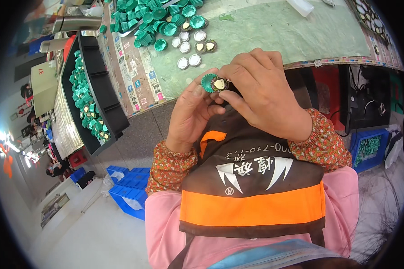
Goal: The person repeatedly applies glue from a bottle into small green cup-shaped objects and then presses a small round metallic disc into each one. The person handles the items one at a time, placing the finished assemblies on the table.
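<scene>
Over the table's near edge, my left hand [189, 106] pinches a small green fluted cup [206, 82] between thumb and fingers. Thumb and forefinger of my right hand [267, 96] close on a small brown round piece with a cream, face-like front [220, 84], right against the cup's side. Whether the piece is partly inside the cup, I cannot tell. Just beyond my hands lie several white round discs [185, 47] and a few similar brown-and-cream pieces [210, 45]. A heap of green fluted cups [150, 20] covers the table farther off.
A black tray [104, 85] at the left holds many green cups, some with brown-and-cream pieces. More such pieces sit at the far right corner [373, 20]. A translucent white object [300, 6] lies at the back. Blue crates [132, 190] stand on the floor at left, another [368, 150] at right.
</scene>
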`<control>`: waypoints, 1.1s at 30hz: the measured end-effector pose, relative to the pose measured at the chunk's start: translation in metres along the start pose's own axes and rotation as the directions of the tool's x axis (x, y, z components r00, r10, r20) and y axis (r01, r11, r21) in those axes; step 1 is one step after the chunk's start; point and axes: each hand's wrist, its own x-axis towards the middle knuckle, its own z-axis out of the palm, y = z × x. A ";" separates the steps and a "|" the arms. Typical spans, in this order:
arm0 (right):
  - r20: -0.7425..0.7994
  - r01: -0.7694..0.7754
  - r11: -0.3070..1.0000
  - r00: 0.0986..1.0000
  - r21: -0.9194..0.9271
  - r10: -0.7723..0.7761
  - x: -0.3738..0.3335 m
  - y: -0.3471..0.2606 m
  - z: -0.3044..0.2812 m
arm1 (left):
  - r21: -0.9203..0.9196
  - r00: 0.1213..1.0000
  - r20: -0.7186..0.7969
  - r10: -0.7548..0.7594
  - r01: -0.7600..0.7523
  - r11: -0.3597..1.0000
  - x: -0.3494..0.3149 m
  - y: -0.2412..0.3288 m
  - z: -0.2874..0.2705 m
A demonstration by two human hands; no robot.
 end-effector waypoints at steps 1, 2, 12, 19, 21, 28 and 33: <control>0.005 -0.005 1.000 1.000 -0.013 0.005 0.000 -0.001 0.001 | 0.006 1.000 0.001 -0.006 0.006 1.000 0.000 -0.001 0.000; 0.006 -0.008 1.000 1.000 -0.021 0.008 -0.001 -0.002 0.003 | 0.012 1.000 0.001 -0.011 0.011 1.000 0.000 -0.002 0.001; 0.024 -0.014 0.999 1.000 -0.048 0.015 -0.004 -0.005 0.007 | 0.045 0.999 0.006 -0.042 0.041 0.998 -0.003 -0.004 0.002; 0.029 -0.020 0.998 0.999 -0.057 0.021 -0.006 -0.006 0.008 | 0.121 1.000 -0.010 -0.019 0.020 0.992 -0.003 -0.009 0.002; 0.027 -0.010 0.997 1.000 -0.073 0.012 -0.007 -0.007 0.008 | 0.143 1.000 -0.021 -0.011 0.014 0.990 -0.004 -0.010 0.003; 0.005 -0.054 0.998 0.999 -0.043 0.054 -0.006 0.004 -0.004 | -0.042 0.998 0.012 -0.069 0.070 0.997 -0.004 -0.010 -0.002; 0.000 -0.109 0.993 0.994 -0.053 0.109 -0.008 0.015 -0.019 | -0.384 0.969 0.147 -0.197 0.240 0.892 -0.006 -0.010 -0.008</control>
